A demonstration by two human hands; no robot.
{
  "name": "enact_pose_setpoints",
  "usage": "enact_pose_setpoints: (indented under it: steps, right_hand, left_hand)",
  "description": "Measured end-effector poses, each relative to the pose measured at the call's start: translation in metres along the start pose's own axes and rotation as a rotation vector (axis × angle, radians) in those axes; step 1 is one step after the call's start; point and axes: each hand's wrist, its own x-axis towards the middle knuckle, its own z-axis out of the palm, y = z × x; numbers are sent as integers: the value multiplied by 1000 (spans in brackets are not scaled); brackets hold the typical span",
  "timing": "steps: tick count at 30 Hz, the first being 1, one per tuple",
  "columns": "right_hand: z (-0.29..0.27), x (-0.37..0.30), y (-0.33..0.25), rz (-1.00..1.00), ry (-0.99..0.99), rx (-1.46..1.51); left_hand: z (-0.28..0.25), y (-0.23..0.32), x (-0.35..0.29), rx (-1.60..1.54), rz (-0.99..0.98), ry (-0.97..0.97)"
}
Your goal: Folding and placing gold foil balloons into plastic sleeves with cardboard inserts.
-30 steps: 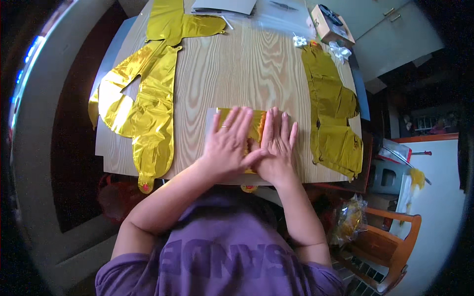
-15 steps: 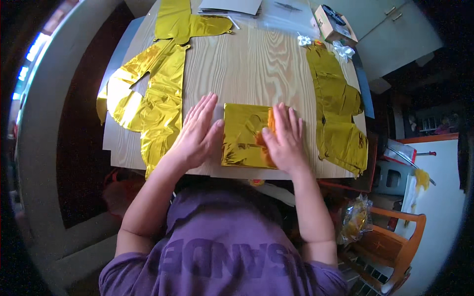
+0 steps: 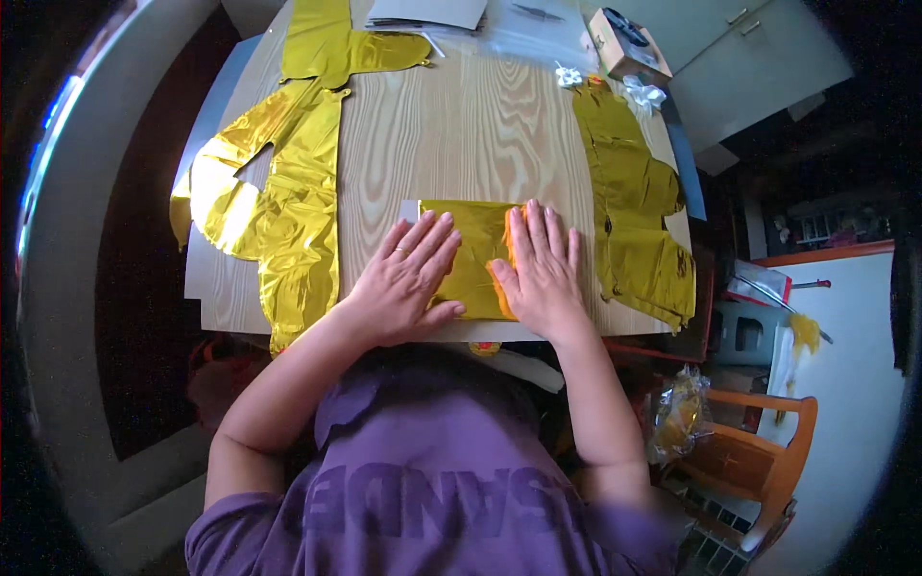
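Note:
A folded gold foil piece [image 3: 471, 264], flat and shiny like a foil balloon, lies near the table's front edge. A greyish sheet corner [image 3: 410, 209] sticks out at its upper left. My left hand [image 3: 408, 278] lies flat over its left part, fingers stretched out, a ring on one finger. My right hand [image 3: 545, 274] rests flat on its right part, fingers straight and slightly apart. Bright orange shows along the right thumb and forefinger; whether it is a reflection in the foil I cannot tell. The hands cover both side edges of the foil.
Unfolded gold foil balloons lie on the left [image 3: 298, 202], and a crumpled one on the right [image 3: 634, 202]. At the far side are a stack of grey sheets [image 3: 427, 12], clear plastic sheets [image 3: 538, 34], a wooden box [image 3: 629, 48] and crumpled white tissue [image 3: 643, 94]. A wooden chair [image 3: 744, 451] stands at right.
My left hand has moved right, from beside the foil onto its left part, and turned palm down. The right hand stays on the right part, now flatter. The view has shifted slightly.

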Motion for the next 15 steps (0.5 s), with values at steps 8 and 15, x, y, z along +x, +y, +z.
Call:
enact_pose_setpoints:
  steps: [8, 15]
  right_hand:
    - [-11, 4, 7, -94, 29, 13]
    - [-17, 7, 17, -136, 35, -24]
  left_hand:
    - [-36, 3, -11, -17, 100, -6]
    - [-30, 5, -1, 269, 484, -38]
